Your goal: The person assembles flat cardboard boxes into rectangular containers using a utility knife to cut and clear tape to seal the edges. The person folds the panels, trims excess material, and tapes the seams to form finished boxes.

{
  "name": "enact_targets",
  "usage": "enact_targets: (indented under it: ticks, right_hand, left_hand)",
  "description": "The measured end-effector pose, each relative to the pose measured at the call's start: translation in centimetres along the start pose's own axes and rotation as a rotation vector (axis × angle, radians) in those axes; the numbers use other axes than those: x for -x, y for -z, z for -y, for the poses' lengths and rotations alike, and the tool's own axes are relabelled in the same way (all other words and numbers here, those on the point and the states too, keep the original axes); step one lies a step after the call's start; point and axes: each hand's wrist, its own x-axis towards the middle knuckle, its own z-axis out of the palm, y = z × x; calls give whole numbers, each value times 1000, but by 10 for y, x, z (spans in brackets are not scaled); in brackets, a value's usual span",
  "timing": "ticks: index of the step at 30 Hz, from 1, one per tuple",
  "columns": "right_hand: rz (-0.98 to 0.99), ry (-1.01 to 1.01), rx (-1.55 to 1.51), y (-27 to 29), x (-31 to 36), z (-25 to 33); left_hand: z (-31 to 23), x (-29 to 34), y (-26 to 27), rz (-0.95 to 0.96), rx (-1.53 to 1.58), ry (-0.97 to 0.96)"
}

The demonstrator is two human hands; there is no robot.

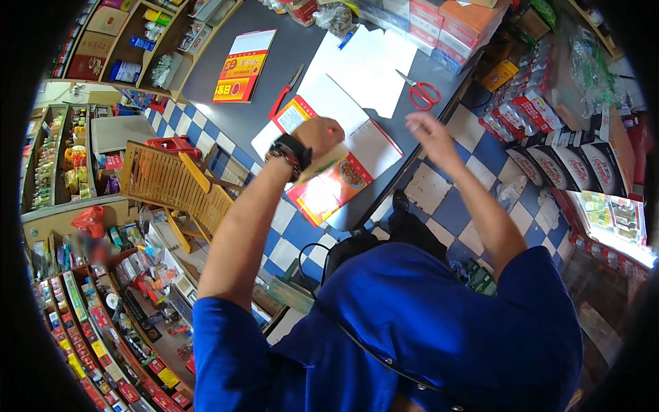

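Holding ruler [321, 167] in left grip [317, 135] over booklet [343, 180].

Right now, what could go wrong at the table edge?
1. The red-and-yellow booklet overhangs the grey table edge; it could slip to the checkered floor.
2. The left hand grips a thin stick-like object over it; a slip might mark the booklet.
3. The red scissors lie near the blurred right hand, which might hit them.

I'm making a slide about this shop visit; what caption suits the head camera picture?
Left hand grips a flat red-and-yellow packet over a dark table, right hand raised beside it, red scissors nearby.
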Motion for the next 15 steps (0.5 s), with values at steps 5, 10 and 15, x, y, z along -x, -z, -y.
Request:
enact_targets:
  ticks: [5, 10, 15]
  right_hand:
    - [-124, -43, 385, -56, 38, -31]
    - [-149, -401, 621, -73, 33, -66]
    - [-224, -458, 200, -88, 46, -45]
  left_hand:
    - [19, 30, -77, -49, 78, 69]
    - [50, 58, -119, -52, 267, 104]
    - [68, 95, -128, -61, 474, 174]
